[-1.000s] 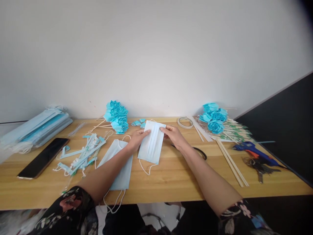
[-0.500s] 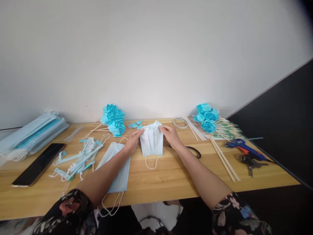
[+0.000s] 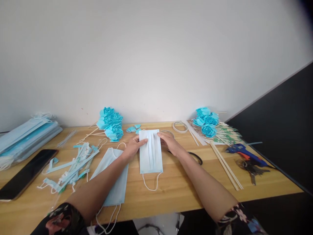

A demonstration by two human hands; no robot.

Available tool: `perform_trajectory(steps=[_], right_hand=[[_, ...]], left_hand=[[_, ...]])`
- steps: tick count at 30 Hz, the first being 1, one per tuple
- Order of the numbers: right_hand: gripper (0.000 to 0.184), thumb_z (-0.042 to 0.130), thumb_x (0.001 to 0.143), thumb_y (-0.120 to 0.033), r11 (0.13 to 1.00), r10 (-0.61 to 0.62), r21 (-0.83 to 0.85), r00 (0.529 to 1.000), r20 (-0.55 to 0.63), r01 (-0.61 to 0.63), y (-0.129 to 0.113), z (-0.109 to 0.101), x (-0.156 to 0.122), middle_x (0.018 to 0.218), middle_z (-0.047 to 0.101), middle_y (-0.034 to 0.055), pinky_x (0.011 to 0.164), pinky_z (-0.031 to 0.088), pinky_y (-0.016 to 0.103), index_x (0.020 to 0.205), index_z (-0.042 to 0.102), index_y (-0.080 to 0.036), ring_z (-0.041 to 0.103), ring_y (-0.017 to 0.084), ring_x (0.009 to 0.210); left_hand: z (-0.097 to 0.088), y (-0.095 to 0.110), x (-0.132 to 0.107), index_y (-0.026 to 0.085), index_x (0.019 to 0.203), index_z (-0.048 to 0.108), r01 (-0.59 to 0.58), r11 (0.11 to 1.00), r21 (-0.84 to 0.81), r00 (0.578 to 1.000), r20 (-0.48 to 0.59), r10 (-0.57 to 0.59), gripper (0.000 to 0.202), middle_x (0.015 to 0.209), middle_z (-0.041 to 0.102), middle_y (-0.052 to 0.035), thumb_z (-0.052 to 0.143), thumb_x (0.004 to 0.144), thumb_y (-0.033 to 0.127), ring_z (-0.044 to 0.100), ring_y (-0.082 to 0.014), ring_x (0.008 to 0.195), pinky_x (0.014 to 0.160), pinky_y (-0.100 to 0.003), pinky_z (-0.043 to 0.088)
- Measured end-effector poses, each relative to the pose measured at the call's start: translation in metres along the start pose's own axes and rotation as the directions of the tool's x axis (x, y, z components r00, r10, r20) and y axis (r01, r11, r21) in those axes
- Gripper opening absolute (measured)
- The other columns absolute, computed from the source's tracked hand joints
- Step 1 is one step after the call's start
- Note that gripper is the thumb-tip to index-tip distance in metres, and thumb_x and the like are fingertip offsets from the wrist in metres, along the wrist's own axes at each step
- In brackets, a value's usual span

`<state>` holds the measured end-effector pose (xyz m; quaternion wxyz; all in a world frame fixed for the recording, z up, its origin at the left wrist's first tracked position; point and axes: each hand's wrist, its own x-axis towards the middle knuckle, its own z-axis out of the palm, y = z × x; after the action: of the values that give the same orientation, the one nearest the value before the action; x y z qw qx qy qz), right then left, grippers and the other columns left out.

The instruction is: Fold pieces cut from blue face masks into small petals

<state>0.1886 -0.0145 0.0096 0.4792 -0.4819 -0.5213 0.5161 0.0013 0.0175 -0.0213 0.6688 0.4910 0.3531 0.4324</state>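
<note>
A pale blue pleated face mask [image 3: 151, 153] lies lengthwise on the wooden table [image 3: 171, 189], its ear loop hanging toward me. My left hand [image 3: 134, 147] pinches the mask's far left corner, thumb on top. My right hand [image 3: 169, 141] grips the far right corner in the same way. A second mask [image 3: 114, 179] lies flat to the left, partly under my left forearm. Black scissors [image 3: 195, 157] lie just beyond my right wrist, partly hidden by it.
Cut mask strips [image 3: 70, 163] and a black phone [image 3: 24, 174] lie at left, a stack of masks [image 3: 22, 138] behind them. Blue paper flowers [image 3: 110, 124] stand at the back, more flowers [image 3: 206, 122] at right with tape roll [image 3: 180, 126], wooden sticks [image 3: 226, 164], glue gun [image 3: 242, 151], keys [image 3: 251, 168].
The mask was held up bunched half a second ago; now it is stretched flat on the table, nearer to me. Both hands stay on its far corners.
</note>
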Motion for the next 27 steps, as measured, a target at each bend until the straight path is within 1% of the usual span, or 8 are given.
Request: perform_trajectory(steps=[2,8,11,14,17,21,24,27], right_hand=[[0.035,0.058,0.077,-0.053,1.0,-0.017,-0.009,1.0,0.005,0.017,-0.002,-0.002,0.0,0.068,0.062,0.0002,0.061,0.043,0.027,0.072,0.065,-0.019,0.057,0.017,0.066],[0.028,0.064,0.073,-0.047,0.96,-0.107,-0.261,0.994,-0.027,0.096,0.006,0.0,0.001,0.06,0.052,-0.0031,0.053,0.033,0.023,0.069,0.062,-0.019,0.046,0.012,0.057],[0.026,0.061,0.076,-0.043,0.952,-0.172,-0.268,0.982,-0.077,0.146,0.01,0.003,0.002,0.062,0.052,-0.0027,0.054,0.033,0.023,0.068,0.061,-0.019,0.046,0.012,0.059],[0.025,0.063,0.075,-0.043,0.953,-0.216,-0.242,0.968,-0.128,0.181,0.009,0.006,0.002,0.063,0.053,-0.0027,0.054,0.033,0.023,0.067,0.062,-0.019,0.045,0.012,0.059],[0.028,0.065,0.072,-0.047,0.973,-0.187,-0.17,0.965,-0.187,0.156,0.007,0.006,0.002,0.059,0.051,-0.0035,0.053,0.033,0.023,0.067,0.062,-0.019,0.044,0.011,0.056],[0.032,0.068,0.068,-0.049,0.99,-0.139,-0.026,0.936,-0.323,0.138,0.006,0.003,0.005,0.062,0.054,-0.0021,0.055,0.036,0.024,0.072,0.063,-0.018,0.047,0.012,0.058],[0.033,0.073,0.063,-0.048,0.978,-0.08,0.139,0.892,-0.445,0.157,0.007,-0.001,0.009,0.064,0.058,-0.0007,0.056,0.039,0.026,0.072,0.06,-0.018,0.05,0.014,0.06],[0.036,0.075,0.06,-0.046,0.933,-0.014,0.306,0.866,-0.499,0.191,0.007,-0.004,0.014,0.072,0.064,0.0015,0.061,0.045,0.028,0.077,0.061,-0.019,0.057,0.017,0.068]], left_hand=[[0.001,0.0,-0.001,0.013,0.091,0.07,0.015,0.997,0.071,1.0,-0.001,-0.015,0.043,0.084,0.072,-0.0062,0.081,0.059,0.041,0.063,-0.017,0.069,0.066,-0.028,0.048],[0.007,0.004,-0.005,0.013,0.083,0.071,0.024,0.961,0.275,0.999,0.034,-0.034,0.04,0.077,0.07,-0.0059,0.075,0.063,0.048,0.059,-0.0168,0.063,0.056,-0.025,0.043],[0.008,0.008,-0.007,0.013,0.078,0.071,0.033,0.941,0.337,0.999,0.02,-0.043,0.04,0.073,0.068,-0.0059,0.073,0.063,0.05,0.057,-0.0167,0.06,0.054,-0.025,0.042],[0.007,0.01,-0.01,0.012,0.067,0.069,0.038,0.889,0.456,0.998,0.033,-0.06,0.036,0.066,0.065,-0.0054,0.074,0.062,0.048,0.053,-0.0157,0.056,0.05,-0.025,0.037],[0.004,0.009,-0.011,0.013,0.061,0.067,0.021,0.84,0.542,0.995,0.068,-0.068,0.033,0.058,0.061,-0.0037,0.075,0.062,0.045,0.048,-0.0135,0.05,0.046,-0.024,0.031],[0.003,0.008,-0.01,0.014,0.062,0.068,0.004,0.856,0.517,0.991,0.114,-0.073,0.028,0.052,0.058,-0.0012,0.077,0.06,0.04,0.044,-0.012,0.046,0.042,-0.022,0.026],[0.003,0.01,-0.01,0.015,0.063,0.069,-0.018,0.851,0.524,0.984,0.162,-0.079,0.024,0.053,0.059,-0.0002,0.077,0.06,0.037,0.045,-0.0121,0.046,0.043,-0.022,0.027],[0.002,0.009,-0.01,0.016,0.069,0.072,-0.038,0.847,0.53,0.978,0.193,-0.077,0.023,0.059,0.063,-0.0008,0.076,0.061,0.036,0.049,-0.0138,0.051,0.047,-0.022,0.032]])
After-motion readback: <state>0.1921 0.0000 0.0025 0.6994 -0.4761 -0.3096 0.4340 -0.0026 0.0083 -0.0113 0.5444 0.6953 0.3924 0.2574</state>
